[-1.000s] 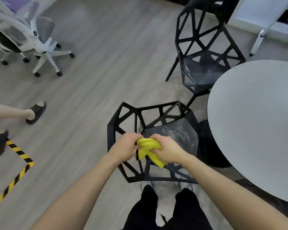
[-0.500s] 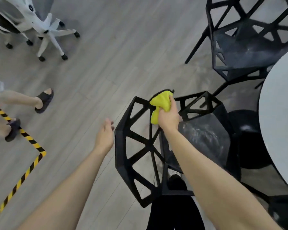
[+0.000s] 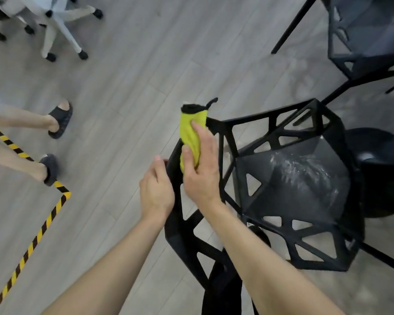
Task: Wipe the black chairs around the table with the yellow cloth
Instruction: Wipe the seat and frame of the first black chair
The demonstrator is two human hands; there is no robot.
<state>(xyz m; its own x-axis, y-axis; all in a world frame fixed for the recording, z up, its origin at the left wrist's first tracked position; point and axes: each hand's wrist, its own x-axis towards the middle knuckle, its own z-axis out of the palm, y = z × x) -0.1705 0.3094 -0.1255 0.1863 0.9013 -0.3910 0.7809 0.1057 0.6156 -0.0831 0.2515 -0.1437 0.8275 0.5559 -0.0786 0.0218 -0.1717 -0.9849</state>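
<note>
A black cut-out chair [image 3: 282,185] stands right below me, its seat streaked with white smears. The yellow cloth [image 3: 190,135], black-trimmed with a small loop, lies wrapped over the top edge of the chair's backrest. My right hand [image 3: 201,173] holds the cloth against that edge, thumb on one side and fingers on the other. Just to its left, my left hand [image 3: 156,192] grips the same backrest edge. A second black chair [image 3: 362,35] stands at the upper right.
A person's legs in dark slippers [image 3: 59,120] stand at the left, beside yellow-and-black floor tape [image 3: 32,244]. A white office chair base [image 3: 62,26] sits at the upper left. A black round table base [image 3: 384,169] is right of the chair.
My right hand has slid the cloth left along the backrest top toward its corner. My left hand has come in from hanging free and now grips the backrest. The camera has moved closer.
</note>
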